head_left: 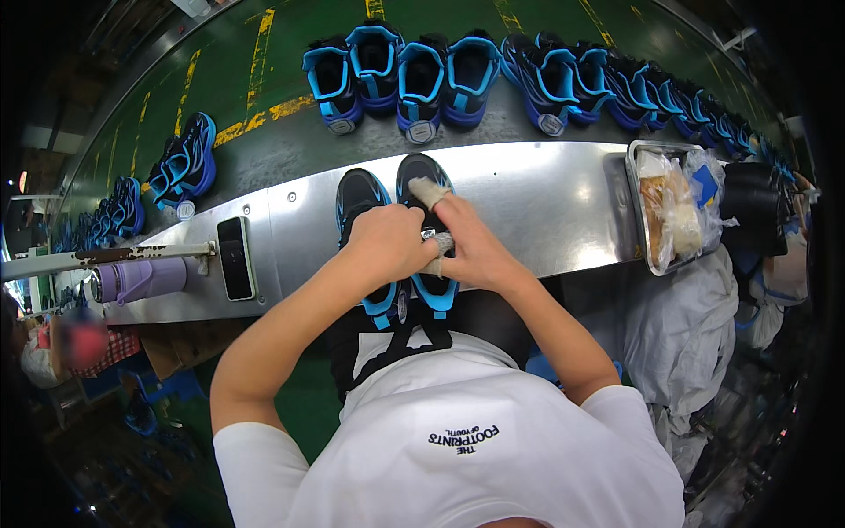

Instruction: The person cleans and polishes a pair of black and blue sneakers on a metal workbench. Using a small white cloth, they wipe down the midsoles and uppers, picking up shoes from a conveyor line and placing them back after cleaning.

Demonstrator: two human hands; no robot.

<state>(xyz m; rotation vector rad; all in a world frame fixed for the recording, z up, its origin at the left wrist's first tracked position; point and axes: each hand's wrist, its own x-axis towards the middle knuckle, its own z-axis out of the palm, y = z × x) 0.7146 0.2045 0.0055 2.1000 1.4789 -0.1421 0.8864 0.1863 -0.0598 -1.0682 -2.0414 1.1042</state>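
Observation:
A pair of black sneakers with blue trim lies side by side on the metal bench edge in front of me, toes pointing away: the left sneaker (355, 189) and the right sneaker (419, 165). Over their middles my two hands meet. My left hand (392, 239) has its fingers curled in above the right sneaker's upper. My right hand (478, 246) bends over the same sneaker from the right, its fingers drawn together. Beige finger covers (429, 192) sit on its fingertips, one near the toe. What the fingers pinch is hidden between the hands.
Rows of similar sneakers (419, 84) stand beyond the bench on a dark surface. At left lie a phone (235, 258) and a lilac flask (150, 280) beside a chipped white bar (106, 258). To the right, a metal tray (650, 229) holds plastic-wrapped items.

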